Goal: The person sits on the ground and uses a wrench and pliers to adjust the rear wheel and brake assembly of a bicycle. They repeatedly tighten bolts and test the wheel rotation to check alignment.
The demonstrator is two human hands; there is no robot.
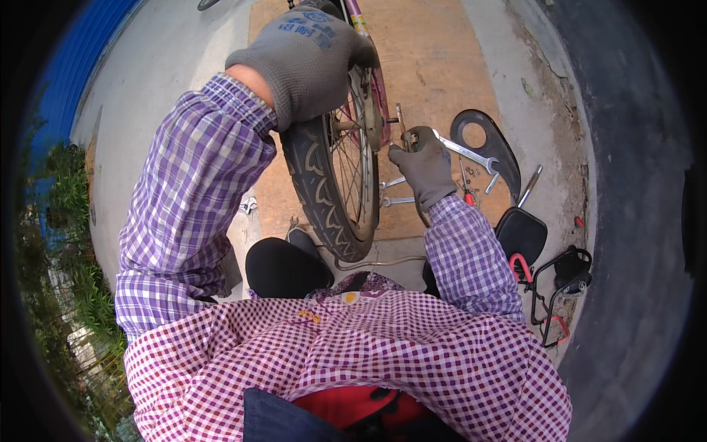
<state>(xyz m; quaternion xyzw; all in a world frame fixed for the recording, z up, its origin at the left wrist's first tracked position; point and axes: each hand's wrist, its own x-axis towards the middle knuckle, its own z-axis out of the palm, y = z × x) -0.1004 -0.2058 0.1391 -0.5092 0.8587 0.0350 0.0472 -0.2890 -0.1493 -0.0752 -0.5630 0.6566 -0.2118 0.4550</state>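
An outdoor, roadside bicycle repair spot: an upturned bicycle wheel (335,184) stands on a plywood sheet (434,66) laid over concrete ground (169,81), with spanners (468,152), a screwdriver (529,186) and removed black parts (490,147) scattered alongside, and greenery (70,221) bordering it.

Outdoors in daylight: grey concrete ground (169,81), a plywood sheet (434,66) on it, blue corrugated wall (81,51), green shrubs (74,221) at left.

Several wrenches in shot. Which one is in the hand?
The long silver wrench gripped by the gloved right hand near the wheel hub; the other wrenches lie loose on the board below that hand.
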